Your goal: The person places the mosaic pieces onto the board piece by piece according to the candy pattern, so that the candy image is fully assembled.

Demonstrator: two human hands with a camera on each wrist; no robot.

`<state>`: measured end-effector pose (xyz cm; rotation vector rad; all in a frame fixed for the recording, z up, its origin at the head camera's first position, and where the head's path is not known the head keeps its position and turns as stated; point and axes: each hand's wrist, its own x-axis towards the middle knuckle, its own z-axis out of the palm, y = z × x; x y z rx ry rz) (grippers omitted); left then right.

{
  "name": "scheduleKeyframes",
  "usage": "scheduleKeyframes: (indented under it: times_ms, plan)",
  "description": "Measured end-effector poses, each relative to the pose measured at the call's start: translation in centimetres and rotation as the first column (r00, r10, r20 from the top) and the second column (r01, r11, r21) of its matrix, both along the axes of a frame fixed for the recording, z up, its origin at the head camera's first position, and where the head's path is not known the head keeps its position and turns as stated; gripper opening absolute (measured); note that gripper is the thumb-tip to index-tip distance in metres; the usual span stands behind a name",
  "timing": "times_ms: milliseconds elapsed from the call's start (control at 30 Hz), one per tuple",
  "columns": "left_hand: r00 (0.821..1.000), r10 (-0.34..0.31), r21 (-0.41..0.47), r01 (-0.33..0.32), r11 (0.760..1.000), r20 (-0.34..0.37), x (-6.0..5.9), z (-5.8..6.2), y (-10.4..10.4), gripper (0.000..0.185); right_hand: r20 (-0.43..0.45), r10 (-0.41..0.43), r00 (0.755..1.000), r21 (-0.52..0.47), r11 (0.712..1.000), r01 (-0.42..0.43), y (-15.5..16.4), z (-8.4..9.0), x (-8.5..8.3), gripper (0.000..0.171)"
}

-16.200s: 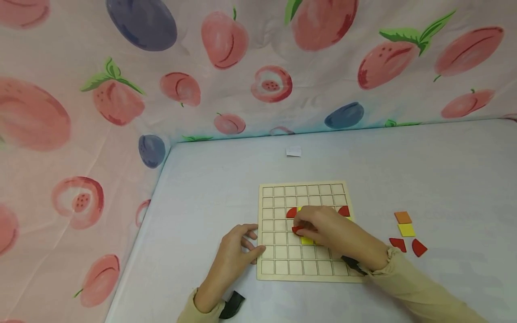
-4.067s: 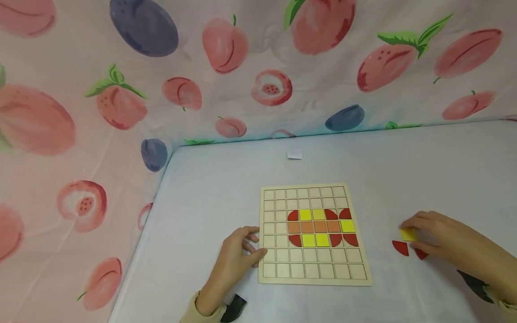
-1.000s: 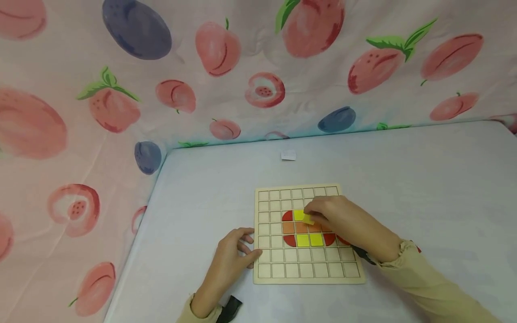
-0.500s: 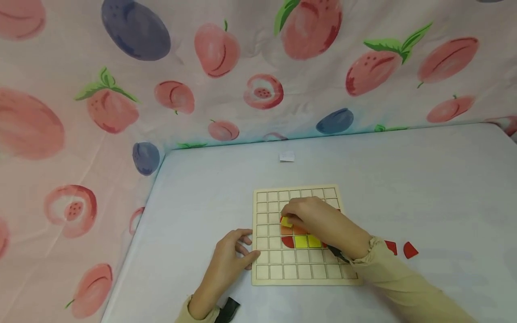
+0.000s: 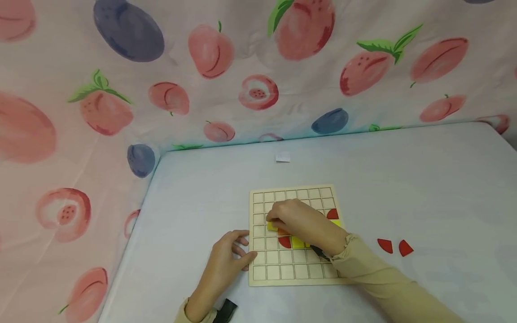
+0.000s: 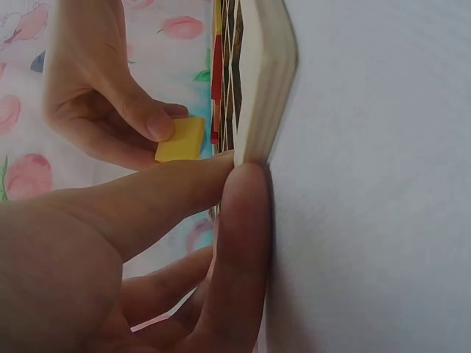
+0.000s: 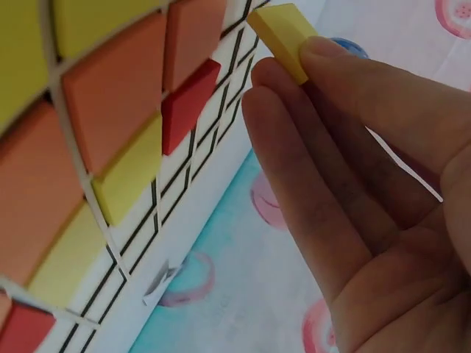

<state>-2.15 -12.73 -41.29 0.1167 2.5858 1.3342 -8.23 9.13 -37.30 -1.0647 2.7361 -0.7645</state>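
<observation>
A pale wooden grid board (image 5: 291, 281) lies on the table, with red quarter-circle, yellow square and orange square tiles set in its cells. My right hand (image 5: 300, 220) pinches a yellow square tile (image 7: 283, 33) between thumb and fingers over the board's left part, just left of the orange row. In the right wrist view the tile is tilted and apart from the set tiles. My left hand (image 5: 228, 253) holds the board's left edge, its thumb over the rim and a fingertip against the side, as the left wrist view shows. My right hand hides the middle tiles.
Two loose red quarter-circle tiles (image 5: 385, 245) lie on the white table right of the board. A small white paper slip (image 5: 282, 157) is behind it. Fruit-patterned cloth (image 5: 218, 103) stands at the back and left.
Over the last second my right hand has carried the yellow tile leftward across the board. Earlier it took this tile from the right side. My left hand stays at the board's edge.
</observation>
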Motion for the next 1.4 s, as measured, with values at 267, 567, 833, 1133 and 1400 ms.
scheduleKeyframes:
  times_ms: [267, 567, 833, 1133, 1400]
  plan:
    - [1.0, -0.004, 0.005, 0.004, 1.0, 0.005, 0.0, 0.0, -0.1, 0.048, -0.015, 0.024, 1.0, 0.036, 0.999, -0.024, -0.9, -0.9, -0.3, 0.006]
    - [1.0, -0.012, 0.005, 0.012, 1.0, 0.008, -0.1, 0.1, 0.0, 0.048, -0.006, -0.01, 1.0, 0.07, 0.997, 0.011, -1.1, -1.1, -0.4, 0.005]
    - [1.0, -0.007, -0.003, 0.007, 1.0, 0.012, -0.1, 0.1, -0.1, 0.048, -0.017, -0.045, 0.999, 0.076, 0.996, 0.046, -1.3, -1.4, -0.3, 0.009]
    - [1.0, -0.007, 0.016, 0.007, 1.0, 0.007, 0.0, 0.0, -0.2, 0.047, -0.053, -0.032, 0.998, 0.087, 0.996, 0.037, -1.4, -1.5, -0.2, 0.01]
    - [1.0, -0.008, 0.031, 0.008, 0.999, 0.015, -0.1, 0.0, -0.2, 0.048, -0.101, 0.015, 0.995, 0.041, 0.999, -0.011, -0.8, -1.3, 0.1, 0.014]
